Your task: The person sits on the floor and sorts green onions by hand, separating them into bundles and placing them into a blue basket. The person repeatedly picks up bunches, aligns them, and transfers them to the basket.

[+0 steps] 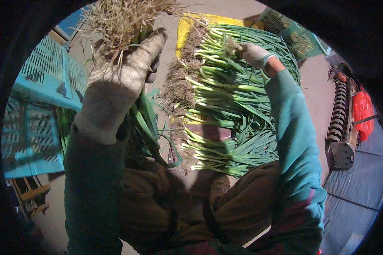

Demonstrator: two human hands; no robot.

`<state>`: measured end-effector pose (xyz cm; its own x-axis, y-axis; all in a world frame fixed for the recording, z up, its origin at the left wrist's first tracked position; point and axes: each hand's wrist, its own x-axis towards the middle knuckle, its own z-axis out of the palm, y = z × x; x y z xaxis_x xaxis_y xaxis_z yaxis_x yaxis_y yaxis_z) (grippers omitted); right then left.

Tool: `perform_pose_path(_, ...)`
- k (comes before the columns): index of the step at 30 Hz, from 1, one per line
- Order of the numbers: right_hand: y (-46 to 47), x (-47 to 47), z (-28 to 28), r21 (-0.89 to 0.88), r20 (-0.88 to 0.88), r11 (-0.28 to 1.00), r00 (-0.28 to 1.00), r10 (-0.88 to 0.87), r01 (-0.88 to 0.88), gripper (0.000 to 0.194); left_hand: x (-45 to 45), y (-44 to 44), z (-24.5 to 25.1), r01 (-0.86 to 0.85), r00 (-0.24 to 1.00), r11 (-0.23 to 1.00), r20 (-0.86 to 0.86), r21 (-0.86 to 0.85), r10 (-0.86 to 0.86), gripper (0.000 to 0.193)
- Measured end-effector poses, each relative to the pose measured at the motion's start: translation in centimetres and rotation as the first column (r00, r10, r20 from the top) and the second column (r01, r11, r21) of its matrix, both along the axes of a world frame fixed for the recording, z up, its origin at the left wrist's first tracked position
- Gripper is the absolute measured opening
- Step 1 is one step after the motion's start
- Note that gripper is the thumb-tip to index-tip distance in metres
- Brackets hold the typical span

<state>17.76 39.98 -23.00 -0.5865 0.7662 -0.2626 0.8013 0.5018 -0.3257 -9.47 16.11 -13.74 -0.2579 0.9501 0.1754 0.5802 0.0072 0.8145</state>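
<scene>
My left hand [121, 79], in a knitted glove, is raised close to the camera. It grips a bunch of leek-like plants [143, 118], with the dry root mass [124, 24] on top and green leaves hanging below. My right hand [255, 54], also gloved, reaches over the far part of a wide layer of the same plants [233, 86]. A tuft of roots [232, 46] shows at its fingertips; the rest of what it pinches is hard to make out. The laid-out plants have their roots to the left and leaves to the right.
Under the plants lies a yellow sheet [182, 33]. Turquoise plastic crates [51, 76] stand at the left, and a pale green crate [287, 33] at the far right. A ridged metal roller machine [341, 118] and a red plastic bag [363, 111] are on the right.
</scene>
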Motion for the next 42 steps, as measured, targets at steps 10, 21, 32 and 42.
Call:
perform_pose_path(10, -9.5, -5.7, 10.7, -0.481, -0.721, 0.843, 0.655, -0.225, -0.239, 0.022, 4.7, -0.1, 2.9, 0.066, 0.733, 0.938, 0.654, -0.341, 0.186, 0.040)
perform_pose_path(21, -16.3, -7.6, 15.9, -0.098, -0.563, 0.814, 0.706, 0.430, -0.573, 0.025, 2.9, -0.6, 0.3, 0.391, 0.792, 0.899, 0.427, 0.196, -0.437, 0.040)
perform_pose_path(32, -21.2, -4.9, 14.8, 0.229, -0.709, 0.972, 0.675, 0.206, -0.056, 0.010, 4.6, -2.9, 3.9, 0.381, 0.740, 0.916, 0.554, 0.122, -0.381, 0.036)
perform_pose_path(42, -20.4, -5.8, 15.2, -0.093, -0.890, 0.941, 0.396, -0.225, 0.326, 0.017, 5.7, -2.4, 2.7, 0.253, 0.503, 0.967, 0.849, 0.037, -0.164, 0.040)
